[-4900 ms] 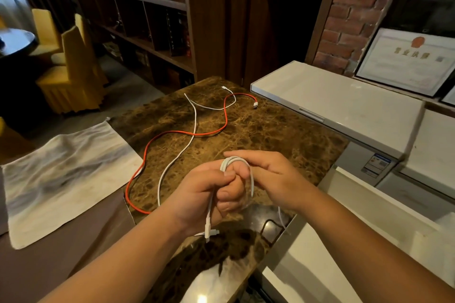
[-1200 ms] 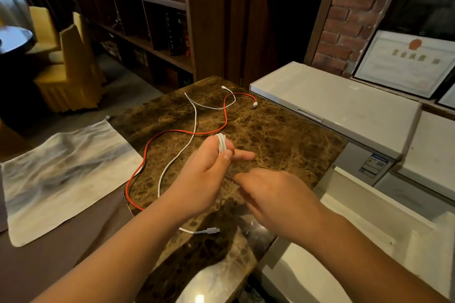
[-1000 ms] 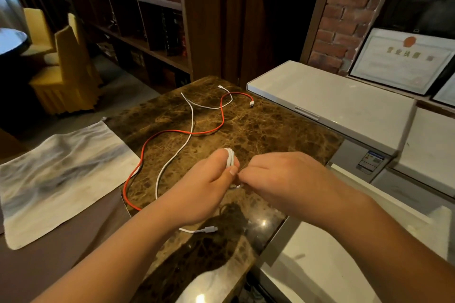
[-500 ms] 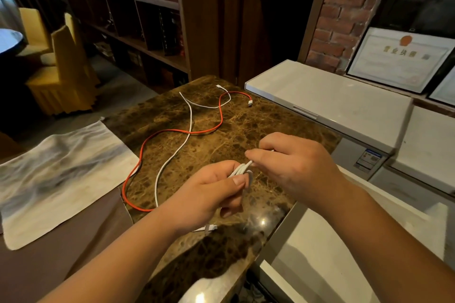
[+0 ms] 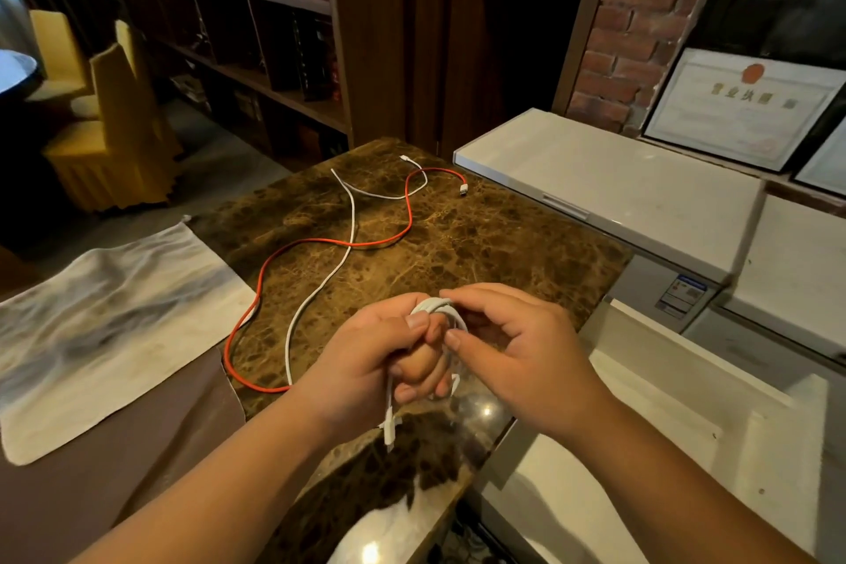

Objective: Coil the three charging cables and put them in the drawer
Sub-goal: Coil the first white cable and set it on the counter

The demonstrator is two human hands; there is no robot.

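My left hand [image 5: 366, 362] grips a white charging cable [image 5: 439, 308] wound in loops round its curled fingers, one plug hanging below the fist. My right hand [image 5: 517, 348] pinches the top loop of that same cable between thumb and forefinger. Farther back on the brown marble table [image 5: 503, 252] a red cable [image 5: 293, 250] lies uncoiled in a long curve. A second white cable [image 5: 320, 284] lies loose across it. The open white drawer [image 5: 664, 417] is at the lower right, beside the table edge.
A pale cloth [image 5: 105, 321] lies on the table at left. White closed cabinets [image 5: 609, 183] stand at right, with a framed certificate [image 5: 741, 105] against the brick wall. Dark bookshelves [image 5: 256, 37] and yellow chairs [image 5: 105, 119] are behind the table.
Both hands have come lower and nearer. My right hand has laid another turn of the white cable over my left fingers, and the loose plug now hangs beneath the left fist.
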